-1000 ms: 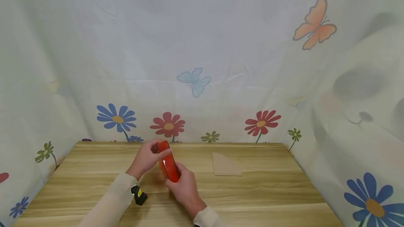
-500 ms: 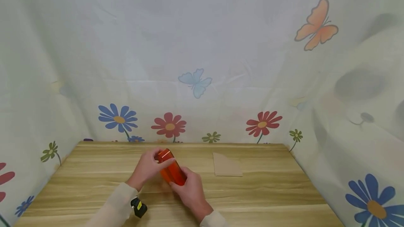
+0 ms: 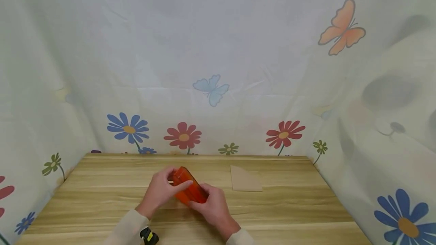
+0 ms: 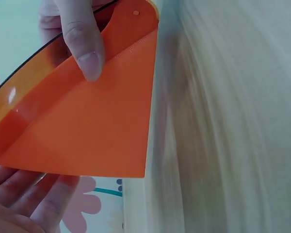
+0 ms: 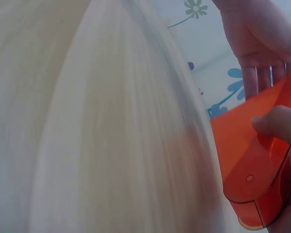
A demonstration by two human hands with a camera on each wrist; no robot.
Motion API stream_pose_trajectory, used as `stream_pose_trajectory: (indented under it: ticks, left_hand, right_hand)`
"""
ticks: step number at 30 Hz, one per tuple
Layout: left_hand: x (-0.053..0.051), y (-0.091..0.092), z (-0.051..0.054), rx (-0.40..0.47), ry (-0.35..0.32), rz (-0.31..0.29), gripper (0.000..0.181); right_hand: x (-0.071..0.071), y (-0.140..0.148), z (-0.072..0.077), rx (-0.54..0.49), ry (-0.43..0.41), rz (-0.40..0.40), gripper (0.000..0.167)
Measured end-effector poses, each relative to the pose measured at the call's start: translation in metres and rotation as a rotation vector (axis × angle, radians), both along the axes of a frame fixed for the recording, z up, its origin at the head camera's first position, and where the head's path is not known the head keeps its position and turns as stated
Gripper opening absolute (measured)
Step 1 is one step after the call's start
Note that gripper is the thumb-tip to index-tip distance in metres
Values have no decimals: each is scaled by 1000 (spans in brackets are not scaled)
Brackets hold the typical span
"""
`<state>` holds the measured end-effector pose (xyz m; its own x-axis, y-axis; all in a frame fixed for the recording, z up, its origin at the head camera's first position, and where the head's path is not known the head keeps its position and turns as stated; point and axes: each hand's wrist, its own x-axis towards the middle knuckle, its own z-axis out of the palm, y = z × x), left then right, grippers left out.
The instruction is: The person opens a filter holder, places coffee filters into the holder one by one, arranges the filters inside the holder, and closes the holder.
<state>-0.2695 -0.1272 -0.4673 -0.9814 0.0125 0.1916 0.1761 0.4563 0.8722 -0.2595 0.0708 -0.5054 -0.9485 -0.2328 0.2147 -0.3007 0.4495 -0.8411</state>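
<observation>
Because the orange case (image 3: pixel 195 193) is taken at both ends, the grip counts as two-handed. Right hand (image 3: pixel 215 205): pinches the nearer end, thumb on the outer face beside a small round stud (image 5: pixel 250 178), remaining fingers largely hidden behind. Left hand (image 3: pixel 160 191): pinches the farther end, thumb laid over the upper side, fingers reaching underneath. Case located between the two hands, slanting from far left to near right, apparently held above the table top; contact with the wood cannot be ruled out. Probable reason for the hold: opposed thumbs keep a smooth body from turning, while the tilt brings its upper side toward the wearer. Appearance: glossy plastic, orange to red; one broad flat panel (image 4: pixel 106 126) with straight edges, a curved translucent wall rising beside it, dark line along the rim, rounded corner at the stud, pale highlights. Contents, if any: not discernible. Just behind the left grip: black wrist device (image 3: pixel 148 236) with yellow mark, strapped at the cuff, presumably to carry a camera. Right of the grip and somewhat beyond: beige wedge (image 3: pixel 244 180), matt, one side curved, lying flat, well apart from both hands, perhaps set aside for working room. Beneath all: wood-grain table (image 3: pixel 293 211). Farthest, beyond the grip: pale cloth backdrop (image 3: pixel 238 29), printed with flowers and butterflies.
</observation>
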Motion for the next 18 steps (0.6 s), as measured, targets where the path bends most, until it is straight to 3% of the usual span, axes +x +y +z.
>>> stream_pose_trajectory:
  ticks: [5, 12, 18]
  left_hand:
    - [6, -3, -4, 7, 7, -60, 53]
    - [6, -14, -12, 16, 28, -190, 59]
    - [5, -23, -19, 38, -28, -298, 66]
  right_hand:
    - [-2, 13, 0, -14, -14, 89, 35]
    - [-7, 27, 2, -32, -35, 181, 34]
    - [-9, 35, 6, -26, -88, 240, 36]
